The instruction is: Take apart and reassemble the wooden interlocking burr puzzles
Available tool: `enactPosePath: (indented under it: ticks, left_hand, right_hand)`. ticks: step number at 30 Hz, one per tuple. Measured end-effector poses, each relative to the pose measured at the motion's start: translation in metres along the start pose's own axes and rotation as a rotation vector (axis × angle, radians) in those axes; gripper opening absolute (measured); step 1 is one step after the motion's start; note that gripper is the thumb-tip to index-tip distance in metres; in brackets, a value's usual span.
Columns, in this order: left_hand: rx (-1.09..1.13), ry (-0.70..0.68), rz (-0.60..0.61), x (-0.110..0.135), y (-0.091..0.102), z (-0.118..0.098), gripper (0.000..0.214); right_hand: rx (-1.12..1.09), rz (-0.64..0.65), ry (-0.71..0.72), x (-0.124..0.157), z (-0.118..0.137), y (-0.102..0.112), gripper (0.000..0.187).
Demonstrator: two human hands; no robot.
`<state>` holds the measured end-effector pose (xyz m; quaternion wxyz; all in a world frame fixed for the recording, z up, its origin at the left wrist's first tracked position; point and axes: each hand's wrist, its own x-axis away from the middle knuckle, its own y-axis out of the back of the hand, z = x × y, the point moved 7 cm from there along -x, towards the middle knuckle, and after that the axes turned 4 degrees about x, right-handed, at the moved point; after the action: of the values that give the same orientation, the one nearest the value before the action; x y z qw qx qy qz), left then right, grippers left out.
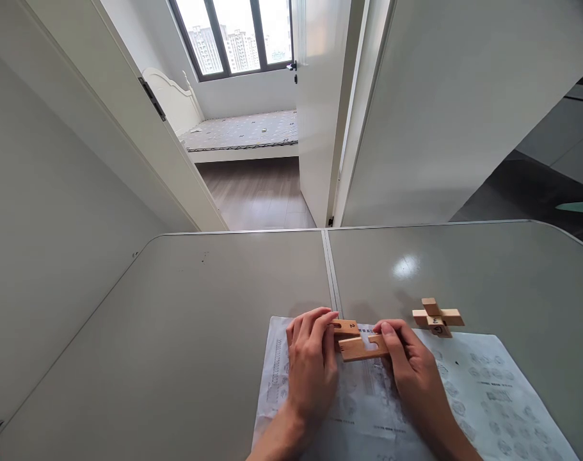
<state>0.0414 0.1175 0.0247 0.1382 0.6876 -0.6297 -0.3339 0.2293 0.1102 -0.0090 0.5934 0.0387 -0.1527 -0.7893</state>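
Note:
My left hand (313, 358) is closed on a notched wooden puzzle piece (347, 327) marked "2". Its fingers cover the piece's left end. My right hand (406, 365) pinches a second notched wooden piece (352, 349) by its right end, thumb on top. This second piece lies just in front of the first, nearly parallel; whether they touch I cannot tell. Both are held over a printed instruction sheet (358, 416) with small diagrams. Right of my right hand stands a cross-shaped wooden puzzle assembly (435, 318), with a "3" on one block, at the sheet's far edge.
The grey table (176, 333) has a metal seam strip (330, 269) running away from me and a raised edge at the back. Beyond it are a white wall (416, 115), an open door (320, 109) and a bed (243, 131) under a window.

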Motion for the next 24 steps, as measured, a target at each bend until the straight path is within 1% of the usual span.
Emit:
enactPosePath:
  ticks: [3, 6, 11, 16, 20, 24]
  left_hand:
    - [0.045, 0.036, -0.011, 0.0, 0.002, 0.0, 0.026]
    - [0.034, 0.031, -0.002, 0.0, 0.001, -0.001, 0.019]
    - [-0.006, 0.009, -0.008, -0.001, 0.002, -0.004, 0.015]
    - [-0.015, -0.019, -0.014, -0.002, 0.004, -0.007, 0.014]
    - [-0.01, -0.037, 0.003, -0.002, 0.002, -0.008, 0.016]
    - [-0.009, -0.04, 0.037, -0.001, -0.001, -0.007, 0.017]
  right_hand:
    - [0.057, 0.072, 0.051, -0.001, 0.0, -0.005, 0.052]
    - [0.102, 0.166, 0.108, -0.001, 0.0, -0.011, 0.048]
    - [0.177, 0.25, 0.249, 0.003, 0.009, -0.019, 0.035]
    - [0.202, 0.353, 0.398, 0.011, 0.02, -0.03, 0.024]
    - [0.206, 0.362, 0.439, 0.012, 0.023, -0.033, 0.02]
    - [0.2, 0.301, 0.409, 0.01, 0.022, -0.028, 0.021]
